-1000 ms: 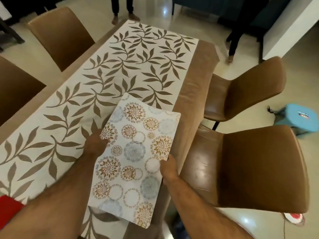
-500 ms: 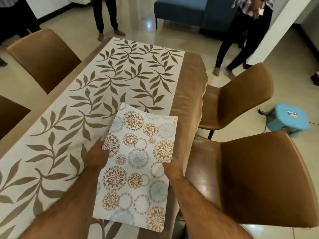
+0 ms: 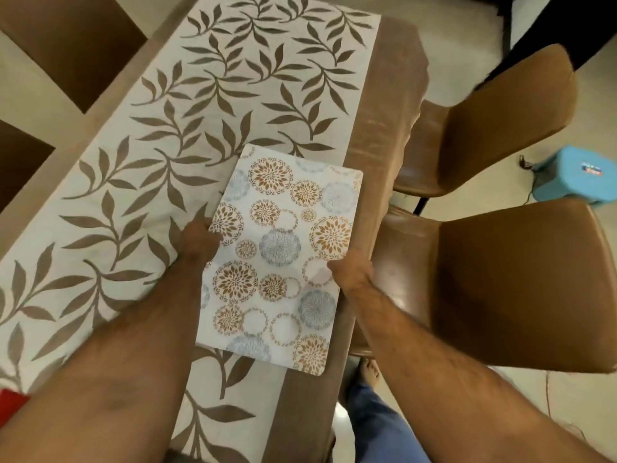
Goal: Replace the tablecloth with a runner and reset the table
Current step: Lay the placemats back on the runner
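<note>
A white runner printed with brown leaf sprigs lies along the brown table. Over its right side, near the table's right edge, is a white placemat with gold and blue round flower patterns. My left hand grips the placemat's left long edge. My right hand grips its right long edge, above the table's rim. Whether the placemat rests on the table or hovers just above it cannot be told.
Two brown leather chairs stand close along the table's right side, more chairs on the left. A light blue stool sits on the floor at right. Something red lies at the lower left edge.
The view has tilted down toward the table. The placemat, held in both hands, has shifted right toward the table's right edge and lower.
</note>
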Available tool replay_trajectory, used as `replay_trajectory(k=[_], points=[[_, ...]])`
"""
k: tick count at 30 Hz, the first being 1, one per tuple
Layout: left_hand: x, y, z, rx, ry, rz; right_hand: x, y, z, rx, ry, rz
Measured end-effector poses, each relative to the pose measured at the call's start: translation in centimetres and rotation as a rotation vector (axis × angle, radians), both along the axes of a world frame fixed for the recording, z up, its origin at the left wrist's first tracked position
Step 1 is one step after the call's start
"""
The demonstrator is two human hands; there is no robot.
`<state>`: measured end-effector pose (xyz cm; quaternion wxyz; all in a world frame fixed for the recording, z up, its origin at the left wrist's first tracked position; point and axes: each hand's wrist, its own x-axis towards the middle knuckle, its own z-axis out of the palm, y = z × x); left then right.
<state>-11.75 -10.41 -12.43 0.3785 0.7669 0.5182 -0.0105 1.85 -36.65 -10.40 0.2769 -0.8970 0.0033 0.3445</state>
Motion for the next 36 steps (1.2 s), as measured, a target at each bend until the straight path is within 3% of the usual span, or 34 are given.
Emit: replay_trajectory(k=[11,28,33,36], points=[[0.3,-0.5,0.4,-0.045,-0.018,0.037,0.2,0.4,-0.4,0.015,0.052,-0.047],[0.5,0.0,-0.8,-0.053,-0.001,-0.018,-1.9,1.2,0.0,-0.019,-0.067,-0.041],[0.6,0.3,-1.0,-0.078,0.006,-0.011,-2.4,1.5,-0.3,-0.073,-0.183,-0.068],[0.7,0.1,-0.9,-0.093,0.029,-0.015,-2.3,1.2,0.8,0.016,-0.229,-0.129]])
